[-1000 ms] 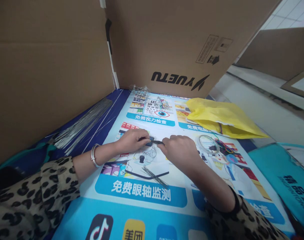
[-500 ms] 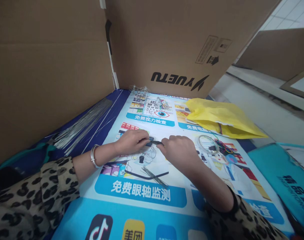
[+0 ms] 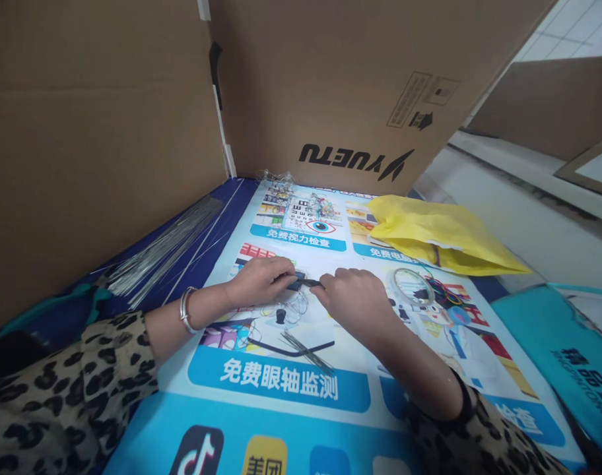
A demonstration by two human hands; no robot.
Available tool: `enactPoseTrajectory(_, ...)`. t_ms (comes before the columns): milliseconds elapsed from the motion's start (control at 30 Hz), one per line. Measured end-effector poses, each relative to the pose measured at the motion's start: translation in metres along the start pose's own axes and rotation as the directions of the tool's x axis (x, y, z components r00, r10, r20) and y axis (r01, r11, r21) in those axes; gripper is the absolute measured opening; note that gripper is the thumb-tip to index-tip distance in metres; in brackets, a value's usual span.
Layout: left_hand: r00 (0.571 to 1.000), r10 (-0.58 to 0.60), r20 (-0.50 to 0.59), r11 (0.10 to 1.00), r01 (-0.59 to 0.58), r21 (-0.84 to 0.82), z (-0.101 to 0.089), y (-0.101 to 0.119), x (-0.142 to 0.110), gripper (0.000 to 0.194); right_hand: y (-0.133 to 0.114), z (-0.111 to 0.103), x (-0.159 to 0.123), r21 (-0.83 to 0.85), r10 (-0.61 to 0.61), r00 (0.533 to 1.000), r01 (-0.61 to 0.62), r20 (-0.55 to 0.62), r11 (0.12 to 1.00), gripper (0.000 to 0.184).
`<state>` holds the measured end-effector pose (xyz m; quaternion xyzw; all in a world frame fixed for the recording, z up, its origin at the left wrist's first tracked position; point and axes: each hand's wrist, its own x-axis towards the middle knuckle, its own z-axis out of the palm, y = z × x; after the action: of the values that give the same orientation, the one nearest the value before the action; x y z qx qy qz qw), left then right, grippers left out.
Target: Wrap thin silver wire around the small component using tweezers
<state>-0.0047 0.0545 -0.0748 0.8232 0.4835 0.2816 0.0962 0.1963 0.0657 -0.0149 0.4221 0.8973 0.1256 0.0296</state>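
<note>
My right hand is closed round a dark tool with a narrow tip, which points left; its grip end is hidden in the fist. Facing it, my left hand has thumb and fingers pinched together close to that tip. What the left fingers hold is too small to make out. Thin looped wire lies just below both hands. Nearer to me, a small bundle of short straight wires rests on the printed sheet.
Long straight wires lie in a sheaf at left, by a cardboard wall. Tangled wire sits at the back. On the right are a clear ring-shaped roll, coloured strands, a yellow bag and a teal pouch.
</note>
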Motion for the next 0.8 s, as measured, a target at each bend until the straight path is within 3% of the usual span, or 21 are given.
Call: enactPoseTrajectory(800, 0.999, -0.026, -0.026, 0.999, 0.027, 0.023, 0.001, 0.001, -0.001, 0.011, 0.006, 0.014, -0.005, 0.02, -0.104, 0.981, 0.109, -0.162, 0.994, 0.033)
